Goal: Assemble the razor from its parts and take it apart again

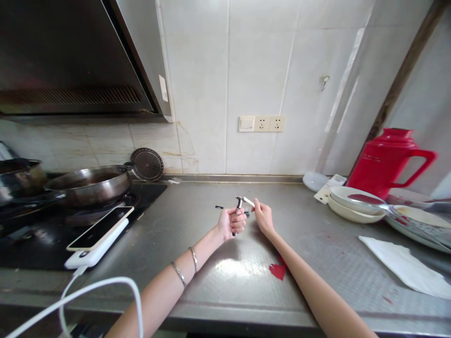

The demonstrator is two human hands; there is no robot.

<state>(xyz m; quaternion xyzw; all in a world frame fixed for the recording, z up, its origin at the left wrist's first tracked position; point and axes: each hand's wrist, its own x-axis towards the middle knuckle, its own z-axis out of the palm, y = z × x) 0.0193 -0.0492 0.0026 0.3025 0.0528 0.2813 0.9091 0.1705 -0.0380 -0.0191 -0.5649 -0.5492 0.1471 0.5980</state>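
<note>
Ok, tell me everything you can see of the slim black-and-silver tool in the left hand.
The slim black-and-silver tool is gripped around its middle by the left hand, nearly upright, its top leaning slightly right. Above the fist shows a shiny, metallic-looking stretch with a narrow crosswise piece at the top; a dark end pokes out below. A white stick in the right hand comes close to its upper part; contact is too small to tell.
</note>
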